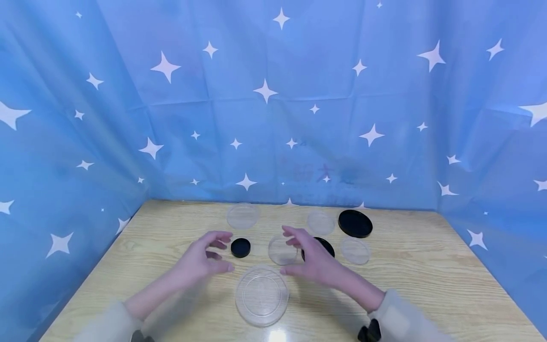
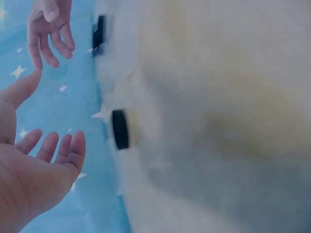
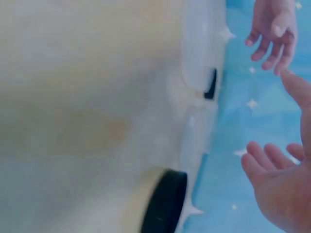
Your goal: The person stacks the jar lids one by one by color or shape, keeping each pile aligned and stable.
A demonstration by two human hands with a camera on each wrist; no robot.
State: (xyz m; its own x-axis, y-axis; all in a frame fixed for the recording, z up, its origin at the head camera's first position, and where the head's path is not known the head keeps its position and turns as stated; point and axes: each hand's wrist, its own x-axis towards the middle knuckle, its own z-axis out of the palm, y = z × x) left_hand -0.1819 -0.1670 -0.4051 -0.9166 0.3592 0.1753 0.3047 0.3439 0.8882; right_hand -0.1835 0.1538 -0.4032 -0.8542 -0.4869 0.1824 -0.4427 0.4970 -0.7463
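In the head view my left hand [image 1: 205, 259] and right hand [image 1: 315, 261] face each other above the table, fingers spread and loosely bent, holding nothing. Between and just below them lies a large clear round lid [image 1: 261, 295] with a raised ring. A small black round lid [image 1: 240, 247] sits beside my left fingertips. Close to the right hand is a clear disc [image 1: 278, 251], and a black round lid [image 1: 328, 246] is partly hidden behind that hand. Both wrist views show the palms apart; the left wrist view has the small black lid [image 2: 120, 129] on the tabletop.
Farther back on the wooden table [image 1: 427, 266] are a large black round lid [image 1: 355, 223] and clear discs [image 1: 242, 216], one of them [image 1: 356, 251] right of the right hand. A blue star-patterned cloth [image 1: 299, 118] hangs behind and at both sides.
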